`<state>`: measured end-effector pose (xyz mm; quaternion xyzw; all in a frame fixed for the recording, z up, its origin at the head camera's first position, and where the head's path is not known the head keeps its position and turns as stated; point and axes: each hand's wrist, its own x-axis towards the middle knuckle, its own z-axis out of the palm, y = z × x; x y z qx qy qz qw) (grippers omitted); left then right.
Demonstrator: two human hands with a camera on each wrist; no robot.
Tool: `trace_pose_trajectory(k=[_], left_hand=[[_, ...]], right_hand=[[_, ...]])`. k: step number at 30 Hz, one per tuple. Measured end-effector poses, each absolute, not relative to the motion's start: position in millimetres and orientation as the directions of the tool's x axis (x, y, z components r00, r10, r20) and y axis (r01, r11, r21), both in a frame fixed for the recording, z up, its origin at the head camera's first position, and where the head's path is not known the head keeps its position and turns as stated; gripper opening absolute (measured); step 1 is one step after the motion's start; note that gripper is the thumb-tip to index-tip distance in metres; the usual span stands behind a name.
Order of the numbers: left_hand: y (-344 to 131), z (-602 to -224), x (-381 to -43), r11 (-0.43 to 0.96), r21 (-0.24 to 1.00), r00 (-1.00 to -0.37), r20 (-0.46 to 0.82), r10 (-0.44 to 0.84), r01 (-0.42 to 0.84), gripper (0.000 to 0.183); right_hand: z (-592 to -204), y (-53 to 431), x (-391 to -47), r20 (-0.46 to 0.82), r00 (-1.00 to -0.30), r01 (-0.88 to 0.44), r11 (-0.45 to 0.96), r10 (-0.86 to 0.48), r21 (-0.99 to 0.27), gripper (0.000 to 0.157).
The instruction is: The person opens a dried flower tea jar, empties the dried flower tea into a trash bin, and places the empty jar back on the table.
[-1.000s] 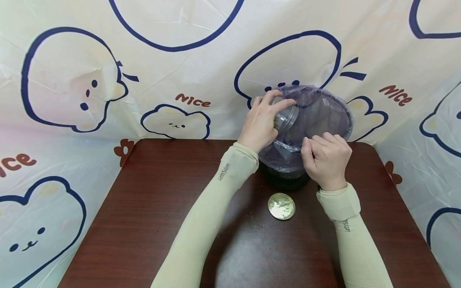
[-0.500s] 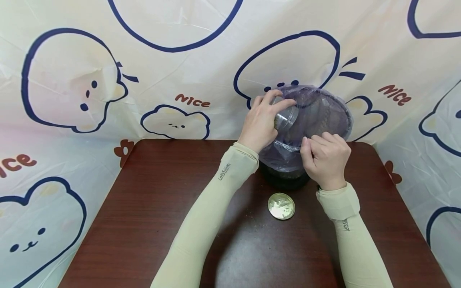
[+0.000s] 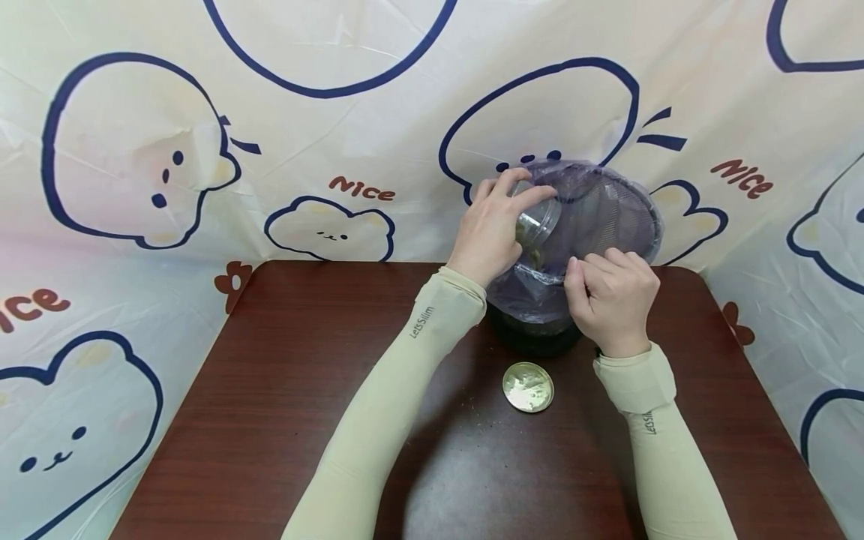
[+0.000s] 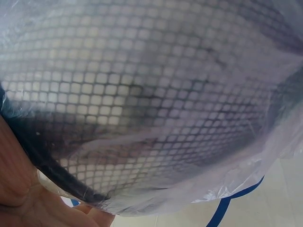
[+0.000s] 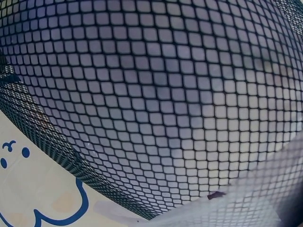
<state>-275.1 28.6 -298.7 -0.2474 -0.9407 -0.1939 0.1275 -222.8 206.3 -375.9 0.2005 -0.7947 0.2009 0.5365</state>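
Note:
My left hand (image 3: 489,229) grips a clear plastic jar (image 3: 540,221), tilted over the mouth of a mesh trash can (image 3: 540,341). Small greenish-brown bits (image 3: 536,259) show just below the jar, inside the can's thin purple liner bag (image 3: 540,296). With curled fingers, my right hand (image 3: 613,304) holds the near rim, where the liner folds over; its fingertips are hidden. The can leans with its mouth facing me. In the left wrist view, part of the left hand (image 4: 42,208) lies beside the rim. Dark mesh (image 5: 156,90) fills most of the right wrist view.
A round gold lid (image 3: 528,387) lies on the dark brown table (image 3: 304,390), in front of the can. Tiny crumbs are scattered left of the lid. A cloth printed with cartoon bears (image 3: 324,142) hangs behind the table and along its sides.
Greenish-brown bits have come down from the jar and now show lower, inside the liner. Both hands keep nearly the same place, and the lid has not moved.

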Motion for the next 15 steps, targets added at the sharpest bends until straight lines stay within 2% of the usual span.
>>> trace_pose_trajectory(k=[15], left_hand=[[29.0, -299.5, -275.1, 0.802, 0.295, -0.840, 0.346, 0.418, 0.520, 0.076]], right_hand=[[-376.0, 206.2, -222.4, 0.932, -0.348, -0.533, 0.839, -0.104, -0.106, 0.057]])
